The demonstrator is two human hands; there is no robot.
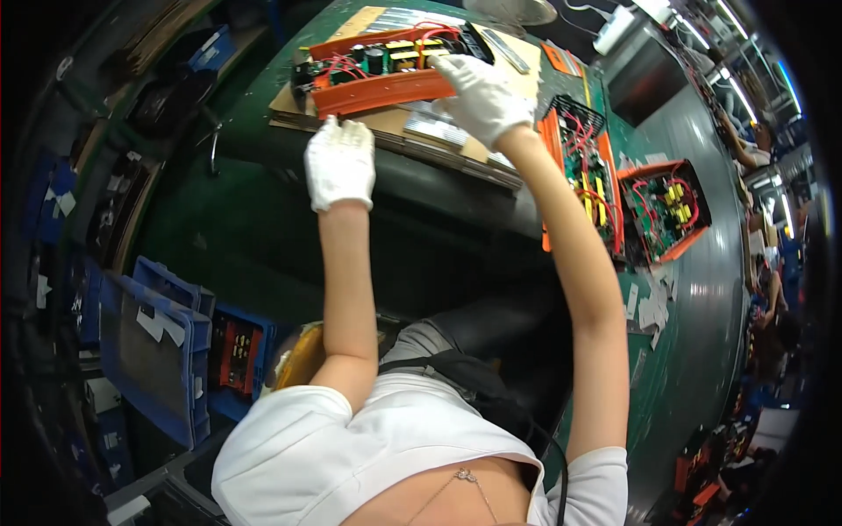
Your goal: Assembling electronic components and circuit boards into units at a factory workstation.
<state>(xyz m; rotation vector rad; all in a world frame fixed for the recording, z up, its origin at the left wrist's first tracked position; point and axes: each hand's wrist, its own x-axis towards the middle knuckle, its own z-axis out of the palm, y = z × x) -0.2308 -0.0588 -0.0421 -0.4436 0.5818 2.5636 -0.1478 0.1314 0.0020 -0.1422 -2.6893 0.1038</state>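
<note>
Both of my hands wear white gloves. On cardboard at the bench's far side lies an orange casing [386, 90], open at the top, with circuit boards, red wires and yellow-wrapped parts inside. My right hand [487, 101] reaches over the casing's right end. Its fingers stretch in toward the parts, and the thumb is apart from them on the near side. Below the near left corner is my left hand [340, 167], its fingers extended and slightly bent, the tips close to the casing's lower edge. Whether those tips touch it I cannot tell.
Two more open orange units stand on the green bench at right, a long one [586, 175] and a shorter one [668, 209]. Flattened cardboard [386, 130] is stacked under the casing. Paper scraps [653, 309] lie farther down the bench. Blue crates [158, 351] stand at lower left.
</note>
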